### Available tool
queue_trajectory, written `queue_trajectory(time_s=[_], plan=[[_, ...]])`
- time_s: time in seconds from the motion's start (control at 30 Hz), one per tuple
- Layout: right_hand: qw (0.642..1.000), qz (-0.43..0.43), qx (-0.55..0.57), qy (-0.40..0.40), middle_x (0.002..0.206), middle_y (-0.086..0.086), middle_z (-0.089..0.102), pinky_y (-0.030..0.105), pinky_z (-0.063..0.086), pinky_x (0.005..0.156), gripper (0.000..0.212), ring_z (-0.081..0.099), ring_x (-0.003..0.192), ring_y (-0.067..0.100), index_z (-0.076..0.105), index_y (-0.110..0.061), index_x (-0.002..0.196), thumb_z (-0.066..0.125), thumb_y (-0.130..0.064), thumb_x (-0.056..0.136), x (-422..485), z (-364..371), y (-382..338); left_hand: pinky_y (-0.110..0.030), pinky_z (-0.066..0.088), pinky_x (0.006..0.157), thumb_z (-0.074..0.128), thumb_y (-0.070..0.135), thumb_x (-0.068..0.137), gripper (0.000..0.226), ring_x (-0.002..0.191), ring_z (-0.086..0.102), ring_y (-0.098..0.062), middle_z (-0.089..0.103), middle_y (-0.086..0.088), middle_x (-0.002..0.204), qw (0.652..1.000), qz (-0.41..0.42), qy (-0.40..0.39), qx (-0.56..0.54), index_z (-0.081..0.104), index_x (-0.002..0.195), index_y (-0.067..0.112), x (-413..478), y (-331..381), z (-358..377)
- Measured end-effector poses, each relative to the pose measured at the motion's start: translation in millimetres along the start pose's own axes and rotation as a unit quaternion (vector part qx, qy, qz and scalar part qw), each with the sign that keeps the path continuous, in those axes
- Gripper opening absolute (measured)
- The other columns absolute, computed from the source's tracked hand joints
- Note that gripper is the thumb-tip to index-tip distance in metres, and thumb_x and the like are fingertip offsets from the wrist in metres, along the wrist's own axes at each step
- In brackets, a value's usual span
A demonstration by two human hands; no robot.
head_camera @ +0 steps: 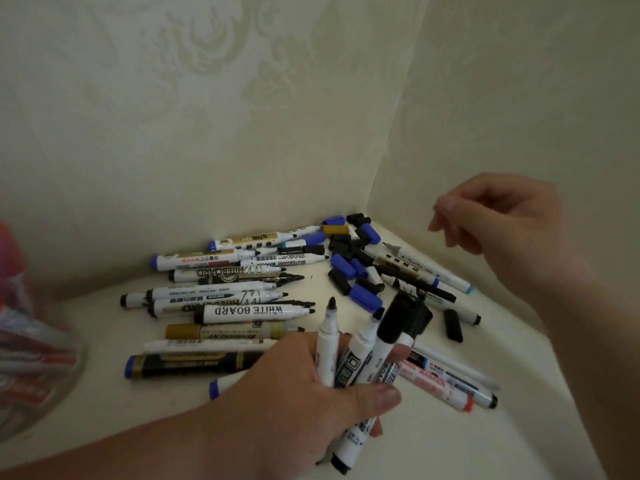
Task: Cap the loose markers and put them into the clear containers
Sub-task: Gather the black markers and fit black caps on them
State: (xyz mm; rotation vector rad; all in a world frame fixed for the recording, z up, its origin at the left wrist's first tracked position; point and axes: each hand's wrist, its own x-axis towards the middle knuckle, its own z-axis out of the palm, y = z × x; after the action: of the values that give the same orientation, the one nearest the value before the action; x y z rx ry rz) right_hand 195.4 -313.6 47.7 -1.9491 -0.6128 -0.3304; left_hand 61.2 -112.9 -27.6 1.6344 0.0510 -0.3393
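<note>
Head view: left hand (304, 389) grips a bunch of markers (358, 356), tips up for capping. Right hand (502, 220) hangs loose and empty above the caps (343, 266). Clear container (38, 386) sits left of the left hand.

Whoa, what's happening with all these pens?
A person is tidying markers. Their left hand grips a bunch of markers, one wearing a black cap, two with bare tips. Their right hand hovers over the loose caps, fingers loosely curled, holding nothing. More uncapped markers lie on the table, and a clear container sits blurred at the left edge.
</note>
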Motion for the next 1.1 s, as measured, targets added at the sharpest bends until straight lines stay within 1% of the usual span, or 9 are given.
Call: queue_trajectory(time_s=[0.1, 0.3, 0.37, 0.47, 0.67, 0.77, 0.87, 0.97, 1.1], plan=[[0.969, 0.11, -0.197, -0.099, 0.073, -0.007, 0.072, 0.02, 0.046, 0.059, 0.009, 0.064, 0.061, -0.002, 0.073, -0.026, 0.082, 0.073, -0.027, 0.091, 37, 14, 13, -0.026, 0.06, 0.083, 0.08, 0.039, 0.072, 0.034, 0.078, 0.075, -0.006, 0.079, 0.009, 0.081, 1.0, -0.001, -0.009, 0.015, 0.073, 0.105, 0.031, 2, 1, 2], [0.897, 0.064, -0.361, -0.245, 0.092, -0.013, 0.062, 0.014, 0.04, 0.062, 0.009, 0.058, 0.084, 0.003, 0.072, -0.025, 0.099, 0.067, -0.019, 0.093, 79, 61, 39, -0.006, 0.05, 0.06, 0.077, 0.048, 0.06, 0.045, 0.069, 0.07, 0.006, 0.074, 0.025, 0.075, 1.0, 0.01, 0.014, 0.003, 0.069, 0.103, 0.039, 8, -2, -2], [0.889, 0.043, -0.366, -0.273, 0.093, -0.014, 0.06, 0.015, 0.039, 0.062, 0.01, 0.057, 0.084, 0.005, 0.071, -0.027, 0.099, 0.068, -0.02, 0.093, 82, 74, 43, -0.007, 0.052, 0.065, 0.074, 0.051, 0.052, 0.046, 0.073, 0.071, 0.006, 0.075, 0.026, 0.079, 1.0, 0.015, 0.021, 0.006, 0.07, 0.096, 0.041, 8, -2, -2], [0.886, 0.004, -0.366, -0.285, 0.09, -0.014, 0.057, 0.015, 0.041, 0.063, 0.01, 0.055, 0.082, 0.006, 0.072, -0.024, 0.101, 0.067, -0.021, 0.093, 84, 87, 45, -0.001, 0.047, 0.063, 0.08, 0.04, 0.069, 0.021, 0.074, 0.067, 0.015, 0.07, 0.036, 0.077, 0.999, 0.045, 0.024, -0.007, 0.068, 0.086, 0.044, 8, -3, -2], [0.868, -0.005, -0.383, -0.317, 0.084, -0.015, 0.056, 0.016, 0.04, 0.061, 0.012, 0.052, 0.074, 0.003, 0.071, -0.021, 0.102, 0.071, -0.022, 0.09, 86, 99, 40, -0.021, 0.059, 0.078, 0.079, 0.027, 0.081, 0.054, 0.081, 0.073, 0.002, 0.071, 0.034, 0.094, 0.996, 0.092, -0.006, -0.02, 0.044, 0.113, 0.052, 8, -4, -3], [0.86, 0.014, -0.388, -0.33, 0.089, -0.011, 0.061, 0.02, 0.043, 0.065, 0.013, 0.058, 0.08, 0.008, 0.069, -0.024, 0.101, 0.074, -0.024, 0.089, 87, 100, 41, -0.008, 0.053, 0.07, 0.077, 0.03, 0.085, 0.053, 0.076, 0.068, 0.013, 0.063, 0.046, 0.08, 0.995, 0.093, 0.017, 0.004, 0.033, 0.091, 0.057, 2, -1, -4], [0.873, 0.005, -0.375, -0.313, 0.087, -0.013, 0.058, 0.017, 0.038, 0.062, 0.012, 0.054, 0.077, 0.005, 0.069, -0.024, 0.102, 0.07, -0.022, 0.09, 85, 98, 45, -0.016, 0.058, 0.078, 0.079, 0.031, 0.083, 0.047, 0.079, 0.072, 0.004, 0.071, 0.035, 0.089, 0.996, 0.094, 0.009, -0.003, 0.043, 0.104, 0.052, 4, 0, -3], [0.895, -0.008, -0.346, -0.282, 0.093, -0.009, 0.059, 0.012, 0.036, 0.062, 0.017, 0.055, 0.081, 0.01, 0.07, -0.022, 0.109, 0.067, -0.019, 0.093, 85, 92, 49, -0.009, 0.053, 0.08, 0.078, 0.046, 0.064, 0.049, 0.08, 0.068, 0.014, 0.068, 0.04, 0.089, 0.997, 0.076, 0.001, 0.0, 0.047, 0.103, 0.042, 3, 3, -2], [0.899, 0.012, -0.32, -0.298, 0.091, -0.011, 0.059, 0.009, 0.037, 0.06, 0.023, 0.054, 0.075, 0.003, 0.069, -0.024, 0.119, 0.056, -0.017, 0.101, 83, 83, 47, -0.029, 0.06, 0.081, 0.073, 0.043, 0.065, 0.051, 0.083, 0.075, -0.011, 0.079, 0.008, 0.097, 0.997, 0.073, -0.036, 0.017, 0.057, 0.112, 0.031, 6, 3, -1]])
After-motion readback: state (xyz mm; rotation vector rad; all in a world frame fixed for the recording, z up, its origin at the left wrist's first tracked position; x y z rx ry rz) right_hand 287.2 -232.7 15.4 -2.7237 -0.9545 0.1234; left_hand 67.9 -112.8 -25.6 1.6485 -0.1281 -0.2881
